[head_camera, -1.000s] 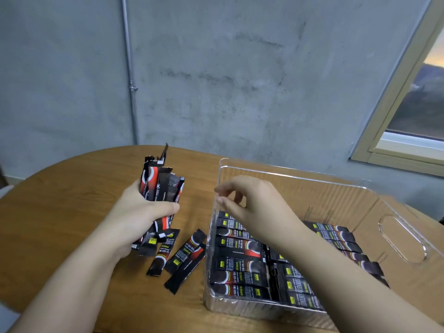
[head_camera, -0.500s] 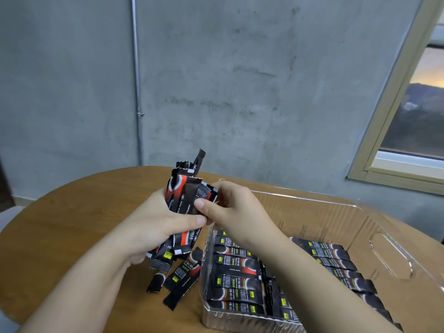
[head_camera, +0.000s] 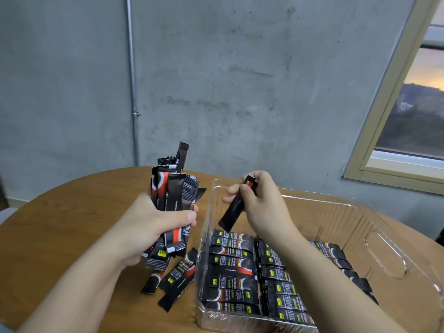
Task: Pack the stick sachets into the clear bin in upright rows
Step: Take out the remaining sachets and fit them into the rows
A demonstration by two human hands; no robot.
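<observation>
My left hand (head_camera: 153, 227) grips an upright bundle of black and red stick sachets (head_camera: 174, 195) just left of the clear bin (head_camera: 374, 227). My right hand (head_camera: 262, 207) pinches a single sachet (head_camera: 234, 211) that hangs tilted over the bin's far left corner. Rows of sachets (head_camera: 233, 272) fill the near part of the bin, lying side by side. The far part of the bin holds none. Three loose sachets (head_camera: 177, 282) lie on the wooden table below my left hand.
The bin has a cut-out handle (head_camera: 386, 258) in its right wall. The round wooden table (head_camera: 72, 224) stands against a grey concrete wall with a pipe (head_camera: 132, 80). A window (head_camera: 413, 92) is at the upper right.
My right hand has drawn one sachet out of the bundle and carried it right, over the bin. The left hand keeps its hold on the bundle.
</observation>
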